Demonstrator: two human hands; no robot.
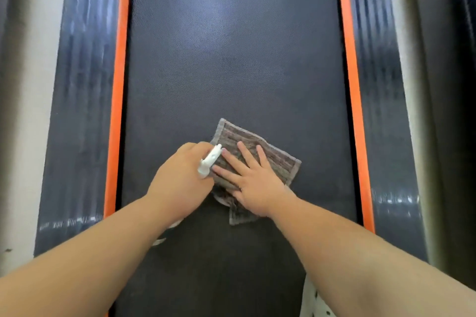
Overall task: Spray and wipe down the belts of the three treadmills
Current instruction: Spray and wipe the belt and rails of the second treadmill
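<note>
A grey-brown cloth lies flat on the dark belt of the treadmill, and everything here is placed from this cloth. The right hand rests on top of the cloth with its fingers straight and spread, palm down; it grips nothing and only presses the fabric against the belt. One corner of the cloth comes out below this hand, toward the person. Just beside the left edge of the cloth is the left hand, with its fingers curled around a white spray bottle. Only the white head of the bottle shows, and its nozzle reaches over the left edge of the cloth, close to the right hand's fingertips; the body of the bottle is hidden under the hand. Well apart from the cloth on each side runs an orange strip along the belt's edge, and beyond it a dark shiny side rail. Near the person from the cloth, at the lower border, shows a piece of white fabric with dark dots.
</note>
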